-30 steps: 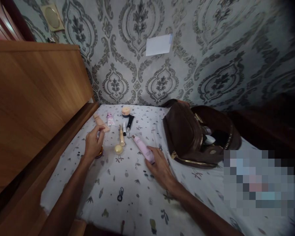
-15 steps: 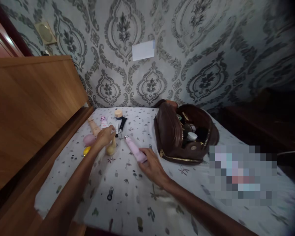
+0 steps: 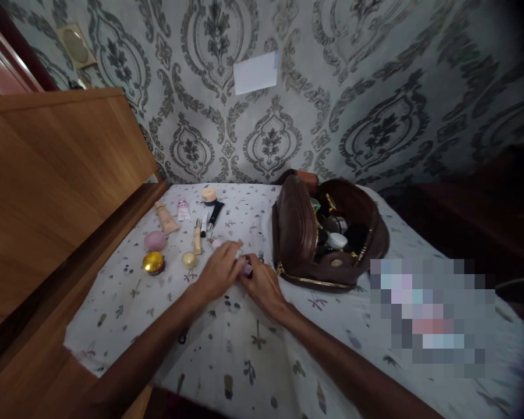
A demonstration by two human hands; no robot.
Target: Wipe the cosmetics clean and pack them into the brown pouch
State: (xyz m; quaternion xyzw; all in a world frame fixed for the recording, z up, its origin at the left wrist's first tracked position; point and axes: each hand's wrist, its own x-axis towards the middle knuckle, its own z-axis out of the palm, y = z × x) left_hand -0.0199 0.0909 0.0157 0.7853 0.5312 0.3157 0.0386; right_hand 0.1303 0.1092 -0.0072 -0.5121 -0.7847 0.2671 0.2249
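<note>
My left hand and my right hand meet over a pale pink squeeze tube low over the cloth. Both are closed on it, and fingers cover most of its body. Left of my hands lie a slim beige tube with a pointed end, a small round cream-coloured piece, a gold-lidded jar and a pink oval piece. Farther back are a beige tube, a pink-and-white tube, a peach-lidded jar, a black tube and a small white tube.
A brown bag stands unzipped at the right, with a white-lidded jar and other items inside. Beyond it, a patch is blurred out. A wooden panel borders the left side; a patterned wall rises behind the printed cloth.
My left hand has left the slim beige tube and moved right onto the pink tube. My right hand keeps hold of that tube. The slim beige tube and round piece are now uncovered.
</note>
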